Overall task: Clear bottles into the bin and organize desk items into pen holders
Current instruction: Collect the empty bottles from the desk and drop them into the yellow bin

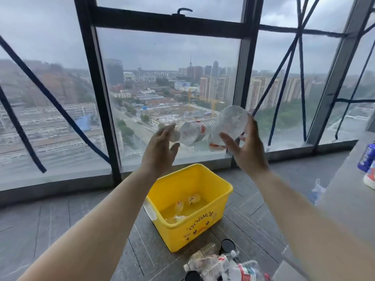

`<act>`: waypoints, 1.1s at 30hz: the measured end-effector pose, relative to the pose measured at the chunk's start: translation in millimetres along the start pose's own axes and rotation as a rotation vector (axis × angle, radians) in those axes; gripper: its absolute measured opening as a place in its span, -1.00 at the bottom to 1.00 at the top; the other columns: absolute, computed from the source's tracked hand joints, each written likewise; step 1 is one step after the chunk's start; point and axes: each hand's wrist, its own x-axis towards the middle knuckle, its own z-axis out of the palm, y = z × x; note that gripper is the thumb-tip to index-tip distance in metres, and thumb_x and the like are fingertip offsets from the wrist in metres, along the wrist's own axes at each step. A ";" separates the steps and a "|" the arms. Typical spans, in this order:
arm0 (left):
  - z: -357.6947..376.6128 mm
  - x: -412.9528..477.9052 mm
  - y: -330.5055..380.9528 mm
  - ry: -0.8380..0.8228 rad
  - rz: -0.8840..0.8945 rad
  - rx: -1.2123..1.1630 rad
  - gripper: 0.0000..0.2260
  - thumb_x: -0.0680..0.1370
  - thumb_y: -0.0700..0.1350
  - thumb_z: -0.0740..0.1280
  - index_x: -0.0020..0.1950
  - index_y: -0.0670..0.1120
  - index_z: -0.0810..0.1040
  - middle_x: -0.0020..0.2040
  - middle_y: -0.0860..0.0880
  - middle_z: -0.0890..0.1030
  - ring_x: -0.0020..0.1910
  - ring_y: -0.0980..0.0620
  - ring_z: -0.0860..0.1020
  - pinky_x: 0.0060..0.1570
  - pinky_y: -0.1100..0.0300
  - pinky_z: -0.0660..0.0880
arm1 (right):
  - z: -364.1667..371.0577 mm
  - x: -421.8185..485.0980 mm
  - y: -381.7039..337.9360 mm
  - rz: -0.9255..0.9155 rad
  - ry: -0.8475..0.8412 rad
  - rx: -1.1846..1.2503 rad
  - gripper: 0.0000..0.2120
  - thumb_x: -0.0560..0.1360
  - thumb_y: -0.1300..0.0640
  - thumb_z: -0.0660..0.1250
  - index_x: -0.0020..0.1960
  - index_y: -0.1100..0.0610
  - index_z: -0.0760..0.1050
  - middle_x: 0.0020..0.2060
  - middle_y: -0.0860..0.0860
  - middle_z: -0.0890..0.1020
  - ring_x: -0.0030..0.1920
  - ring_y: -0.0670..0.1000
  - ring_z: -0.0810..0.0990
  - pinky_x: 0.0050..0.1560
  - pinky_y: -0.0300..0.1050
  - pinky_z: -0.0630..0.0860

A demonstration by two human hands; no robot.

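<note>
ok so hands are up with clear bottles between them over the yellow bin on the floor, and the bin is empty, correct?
Not empty. The head view shows a few crumpled bottles lying in the bottom of the yellow bin. The rest holds: the left hand and right hand are raised with clear bottles between them, above the bin on the floor.

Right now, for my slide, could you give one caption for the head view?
Above a yellow bin by a window, the left hand and right hand hold clear bottles.
</note>
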 end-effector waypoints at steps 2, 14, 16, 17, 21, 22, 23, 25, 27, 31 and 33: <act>23.9 12.1 -26.8 -0.434 -0.232 0.310 -0.16 0.55 0.12 0.29 0.55 -0.03 -0.27 0.56 -0.07 -0.28 0.54 -0.20 -0.13 0.47 -0.11 -0.09 | 30.1 11.1 37.7 0.373 -0.454 -0.257 -0.03 0.45 -0.15 0.38 0.56 0.10 -0.20 0.55 0.07 0.00 0.52 0.13 0.09 0.46 0.11 0.21; 82.1 -12.0 -4.2 -0.617 -0.089 -0.049 -0.43 0.54 0.09 0.33 0.49 -0.04 0.27 0.47 -0.03 0.33 0.43 -0.03 0.31 0.38 0.06 0.28 | 4.2 -25.0 83.5 0.478 -0.652 -0.474 -0.15 0.46 -0.13 0.38 0.55 0.08 -0.03 0.52 0.11 0.12 0.46 0.18 0.23 0.40 0.13 0.29; 81.7 -18.5 24.6 -0.562 0.011 -0.152 -0.53 0.53 0.06 0.35 0.41 -0.01 0.38 0.40 0.00 0.43 0.38 0.00 0.38 0.31 0.10 0.34 | -21.6 -34.0 79.1 0.446 -0.593 -0.478 -0.19 0.47 -0.12 0.36 0.54 0.08 0.00 0.51 0.10 0.13 0.45 0.18 0.24 0.39 0.12 0.30; 82.6 -20.8 41.1 -0.543 0.057 -0.180 -0.56 0.53 0.04 0.35 0.38 -0.01 0.42 0.37 0.00 0.46 0.36 0.01 0.40 0.28 0.11 0.35 | -37.6 -40.0 75.4 0.423 -0.552 -0.487 -0.22 0.48 -0.10 0.35 0.53 0.09 0.04 0.50 0.10 0.16 0.44 0.16 0.26 0.38 0.09 0.30; 98.7 -30.6 118.4 -0.524 0.206 -0.275 -0.66 0.53 -0.01 0.37 0.28 -0.04 0.52 0.23 -0.02 0.56 0.23 0.00 0.51 0.20 0.10 0.44 | -120.6 -81.6 62.4 0.339 -0.315 -0.541 -0.45 0.50 -0.06 0.33 0.41 0.09 0.29 0.37 0.04 0.38 0.34 0.07 0.39 0.29 -0.03 0.38; 105.2 -33.6 142.6 -0.527 0.244 -0.305 -0.68 0.52 -0.02 0.38 0.25 -0.03 0.53 0.20 -0.01 0.58 0.21 0.00 0.52 0.20 0.08 0.45 | -145.8 -95.5 60.4 0.330 -0.254 -0.566 -0.51 0.50 -0.05 0.32 0.37 0.09 0.34 0.33 0.03 0.44 0.30 0.05 0.43 0.25 -0.05 0.40; 112.2 -38.0 168.0 -0.530 0.286 -0.334 -0.69 0.51 -0.02 0.39 0.23 -0.02 0.55 0.19 0.00 0.59 0.20 0.00 0.53 0.20 0.08 0.45 | -171.5 -110.4 59.3 0.334 -0.201 -0.595 -0.55 0.50 -0.04 0.32 0.33 0.09 0.38 0.29 0.01 0.48 0.27 0.04 0.46 0.23 -0.07 0.41; 125.9 -48.6 221.4 -0.530 0.378 -0.389 -0.72 0.48 -0.03 0.42 0.19 0.01 0.58 0.16 0.03 0.60 0.17 0.05 0.54 0.17 0.16 0.44 | -223.2 -141.4 57.5 0.368 -0.126 -0.661 -0.60 0.50 -0.03 0.33 0.29 0.09 0.42 0.25 0.00 0.52 0.25 0.03 0.48 0.22 -0.06 0.43; 138.9 -64.5 276.2 -0.546 0.457 -0.458 -0.73 0.48 -0.03 0.42 0.16 0.02 0.58 0.13 0.07 0.59 0.14 0.10 0.54 0.11 0.25 0.40 | -273.6 -174.7 54.9 0.427 -0.078 -0.735 -0.60 0.51 -0.02 0.32 0.31 0.08 0.41 0.27 -0.02 0.50 0.26 0.02 0.47 0.23 -0.05 0.43; 165.3 -101.6 371.3 -0.638 0.589 -0.515 -0.68 0.49 0.01 0.40 0.24 0.05 0.53 0.16 0.08 0.53 0.19 0.12 0.50 0.15 0.23 0.40 | -361.4 -237.4 52.3 0.575 -0.022 -0.874 -0.58 0.51 -0.04 0.31 0.33 0.05 0.39 0.30 -0.03 0.46 0.30 0.01 0.41 0.22 -0.09 0.39; 182.2 -113.9 407.0 -0.688 0.640 -0.503 -0.62 0.49 0.02 0.40 0.30 0.04 0.50 0.28 0.02 0.49 0.27 0.04 0.46 0.23 0.16 0.39 | -395.4 -261.8 55.2 0.656 -0.023 -0.928 -0.51 0.48 -0.08 0.36 0.35 0.03 0.37 0.32 -0.03 0.43 0.33 0.02 0.37 0.27 -0.10 0.34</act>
